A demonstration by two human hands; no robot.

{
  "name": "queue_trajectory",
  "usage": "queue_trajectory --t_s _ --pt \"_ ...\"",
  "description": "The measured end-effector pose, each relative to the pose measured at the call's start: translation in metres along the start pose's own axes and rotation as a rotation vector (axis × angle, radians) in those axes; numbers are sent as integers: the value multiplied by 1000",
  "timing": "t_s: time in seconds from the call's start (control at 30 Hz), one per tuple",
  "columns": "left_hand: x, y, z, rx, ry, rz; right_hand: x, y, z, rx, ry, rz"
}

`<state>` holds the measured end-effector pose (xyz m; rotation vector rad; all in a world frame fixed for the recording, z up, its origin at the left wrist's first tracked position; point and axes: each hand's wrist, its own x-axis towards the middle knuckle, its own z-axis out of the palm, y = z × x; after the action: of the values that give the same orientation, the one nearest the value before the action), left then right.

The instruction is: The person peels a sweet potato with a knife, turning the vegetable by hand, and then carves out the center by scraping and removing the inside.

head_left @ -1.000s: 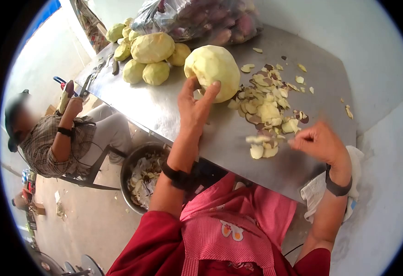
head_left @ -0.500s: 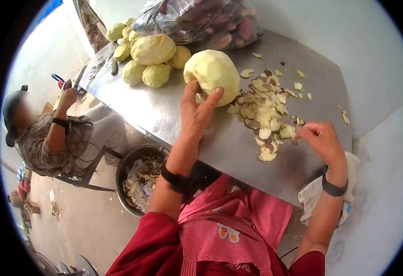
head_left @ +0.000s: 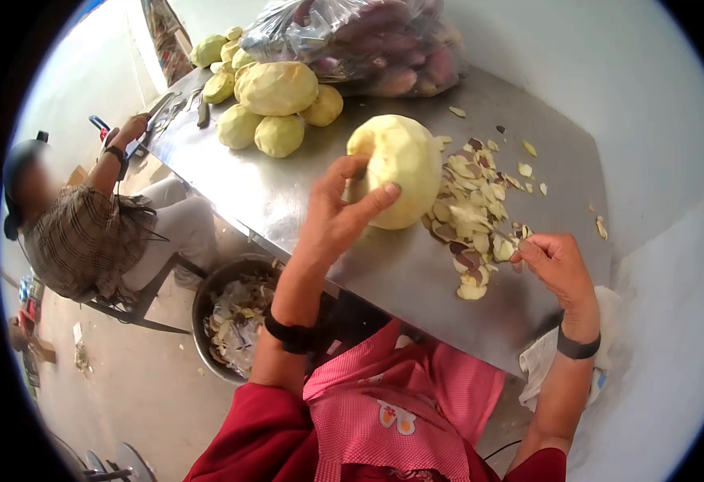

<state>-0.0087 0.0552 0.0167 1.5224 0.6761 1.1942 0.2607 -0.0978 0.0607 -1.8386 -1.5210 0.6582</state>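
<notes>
My left hand [head_left: 342,205] grips a large peeled pale-yellow fruit [head_left: 408,173] by its near left side, thumb and fingers spread round a hollow, above the metal table [head_left: 368,265]. To the right, my right hand [head_left: 555,261] is closed round a small thin knife [head_left: 499,233], its blade pointing left over a pile of peelings [head_left: 468,205]. The peelings are pale yellow, some with purple-brown skin, and lie right of the fruit.
Peeled yellow fruits [head_left: 278,88] are grouped at the back left, beside a clear bag [head_left: 368,48] of purple produce. Knives [head_left: 203,112] lie near the left edge. A co-worker [head_left: 87,233] sits at left. A bowl of scraps [head_left: 199,321] stands below; a white cloth [head_left: 540,345] hangs right.
The large fruit and my left hand have shifted right and down in view. The knife in my right hand now shows more clearly. The co-worker's raised hand has moved to the table edge.
</notes>
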Motion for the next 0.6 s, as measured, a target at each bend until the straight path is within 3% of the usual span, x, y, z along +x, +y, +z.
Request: queue_trajectory --t_s 0.1,0.17,0.37,0.6 --pt "2 -13 6 156 55 161 2 -9 -1 210 61 19" --pt "0 -13 12 207 99 162 6 -10 -4 336 139 35" --pt "0 -23 17 478 231 220 29 -36 5 435 135 -100" --pt "-5 -14 36 687 143 483 46 -49 17 378 108 -150"
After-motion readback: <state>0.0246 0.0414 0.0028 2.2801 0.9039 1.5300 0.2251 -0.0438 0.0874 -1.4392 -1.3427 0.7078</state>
